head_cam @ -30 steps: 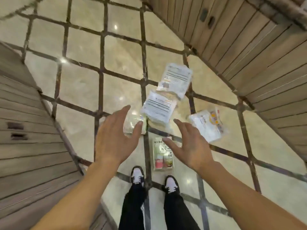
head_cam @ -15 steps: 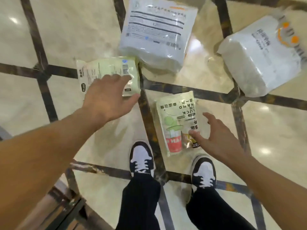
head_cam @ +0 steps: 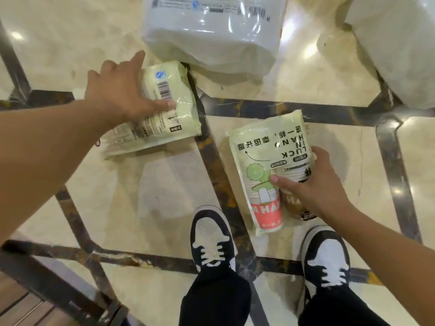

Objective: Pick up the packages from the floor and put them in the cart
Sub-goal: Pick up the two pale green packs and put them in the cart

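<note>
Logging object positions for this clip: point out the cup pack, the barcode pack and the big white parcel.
cup pack (head_cam: pixel 256 149): head view, on its pale green upper face.
barcode pack (head_cam: pixel 181 109): head view, on its bare right part.
white parcel (head_cam: pixel 211 36): head view, on its glossy middle.

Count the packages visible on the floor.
4: a pale green pack under the left hand, a cup pack under the right hand, a white bag top centre, another top right, cropped.

Glossy cream floor (head_cam: pixel 122 208) crossed by dark inlay strips (head_cam: pixel 270 108) – ceiling lights glinting off it. Two black-and-white sneakers (head_cam: pixel 211 241) planted at the bottom, black trousers (head_cam: pixel 216 302) above them – wood slats (head_cam: pixel 21 304) in the lower-left corner.
</note>
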`<state>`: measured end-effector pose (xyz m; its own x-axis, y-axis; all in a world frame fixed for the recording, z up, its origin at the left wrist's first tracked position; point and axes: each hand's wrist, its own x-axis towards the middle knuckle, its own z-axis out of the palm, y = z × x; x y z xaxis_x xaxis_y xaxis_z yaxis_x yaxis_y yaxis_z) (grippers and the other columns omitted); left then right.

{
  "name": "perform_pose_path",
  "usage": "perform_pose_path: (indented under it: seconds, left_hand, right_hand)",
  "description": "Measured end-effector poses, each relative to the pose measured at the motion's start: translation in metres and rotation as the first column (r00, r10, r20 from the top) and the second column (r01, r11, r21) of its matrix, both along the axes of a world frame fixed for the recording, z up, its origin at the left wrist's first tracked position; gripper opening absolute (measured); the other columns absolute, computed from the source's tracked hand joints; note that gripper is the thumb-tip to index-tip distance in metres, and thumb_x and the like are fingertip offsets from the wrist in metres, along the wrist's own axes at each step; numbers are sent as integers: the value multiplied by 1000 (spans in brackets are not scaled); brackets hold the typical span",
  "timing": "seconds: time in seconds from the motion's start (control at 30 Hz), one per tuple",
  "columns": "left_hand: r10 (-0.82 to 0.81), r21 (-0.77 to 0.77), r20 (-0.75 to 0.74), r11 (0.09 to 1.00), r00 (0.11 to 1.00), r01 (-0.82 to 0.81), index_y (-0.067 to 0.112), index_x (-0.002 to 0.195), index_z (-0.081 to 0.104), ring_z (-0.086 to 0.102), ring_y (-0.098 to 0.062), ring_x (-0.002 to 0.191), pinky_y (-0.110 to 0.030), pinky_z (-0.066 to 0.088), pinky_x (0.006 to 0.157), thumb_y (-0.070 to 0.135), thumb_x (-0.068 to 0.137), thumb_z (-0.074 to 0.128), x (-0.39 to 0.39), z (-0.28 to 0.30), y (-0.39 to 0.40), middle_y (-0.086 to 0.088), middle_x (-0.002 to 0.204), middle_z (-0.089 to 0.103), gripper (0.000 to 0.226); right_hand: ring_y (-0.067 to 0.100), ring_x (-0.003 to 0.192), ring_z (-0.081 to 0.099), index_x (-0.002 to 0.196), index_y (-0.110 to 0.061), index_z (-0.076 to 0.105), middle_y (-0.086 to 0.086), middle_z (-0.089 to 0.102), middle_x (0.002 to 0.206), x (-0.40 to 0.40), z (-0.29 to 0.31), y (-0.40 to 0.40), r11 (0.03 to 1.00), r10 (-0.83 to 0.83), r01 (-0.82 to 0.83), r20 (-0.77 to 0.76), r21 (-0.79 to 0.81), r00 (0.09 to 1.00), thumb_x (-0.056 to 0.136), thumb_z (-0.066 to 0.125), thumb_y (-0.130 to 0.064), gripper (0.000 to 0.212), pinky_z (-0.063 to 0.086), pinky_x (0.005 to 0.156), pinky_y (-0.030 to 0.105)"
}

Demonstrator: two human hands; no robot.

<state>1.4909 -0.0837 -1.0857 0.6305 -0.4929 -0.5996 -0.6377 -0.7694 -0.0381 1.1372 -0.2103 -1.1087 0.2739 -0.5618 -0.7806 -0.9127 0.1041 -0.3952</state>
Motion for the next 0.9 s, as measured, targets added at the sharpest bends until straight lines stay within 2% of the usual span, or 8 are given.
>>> perform_pose_path:
  seconds: [0.1,0.27,0.33,0.4,0.53,0.7,0.8,0.9]
  left_hand:
    - [91,54,-76,995,993,-87,20,162,19,40,-45,137,-54,33,110,83,68,68,-16,2,3,-26,145,52,123]
    - [229,213,-209,959,951,-184,20,124,62,58,-39,115,-49,45,103,107,42,49,-56,-14,27,-16,122,66,120]
    - [313,182,-262,945,913,-272,24,110,64,61,-33,104,-49,49,99,112,35,46,-72,-22,43,-9,111,67,117]
    - [423,51,-333,901,843,-432,25,109,58,63,-27,100,-45,54,88,101,40,66,-89,-19,55,-4,109,65,103]
    - [479,-74,-473,815,740,-575,22,115,47,61,-5,79,-21,43,59,53,59,94,-107,-7,69,10,94,63,80]
    - [461,-177,-455,792,762,-585,31,121,48,60,2,86,-18,43,63,56,57,94,-116,38,68,17,97,64,83]
    - [466,-268,-459,739,757,-618,34,121,54,63,4,86,-17,44,65,53,61,94,-122,88,52,18,96,68,74]
    - [481,-347,-473,668,738,-658,31,121,59,69,-1,86,-17,48,65,55,62,92,-122,152,24,15,98,73,72]
  right_hand:
    - [27,119,63,154,-17,31,5,65,142,2,1,1,997,-40,42,-29,72,999,72,93,-40,105,44,96,36]
    - [18,106,68,136,-22,48,-8,70,121,0,-2,15,992,-65,67,-18,110,998,61,95,-58,96,53,81,32]
    - [4,93,64,129,-23,47,-15,66,111,-3,-2,21,988,-121,118,23,94,992,63,95,-52,87,46,69,21]
    - [-5,90,59,125,-25,42,-20,62,105,-8,0,25,979,-186,181,52,90,981,65,96,-46,83,44,67,18]
    - [6,101,66,129,-25,44,-15,67,111,-17,7,28,965,-250,243,71,96,966,67,96,-42,83,54,78,29]
    - [20,108,69,137,-22,50,-8,70,118,-21,45,20,957,-282,277,62,86,957,69,94,-47,85,56,100,50]
    - [18,107,71,139,-24,49,-10,71,118,-16,90,6,955,-295,288,112,76,949,69,93,-49,86,57,100,50]
    - [10,108,69,149,-28,34,-17,68,118,-2,158,-17,942,-337,326,235,83,912,73,91,-44,96,55,100,44]
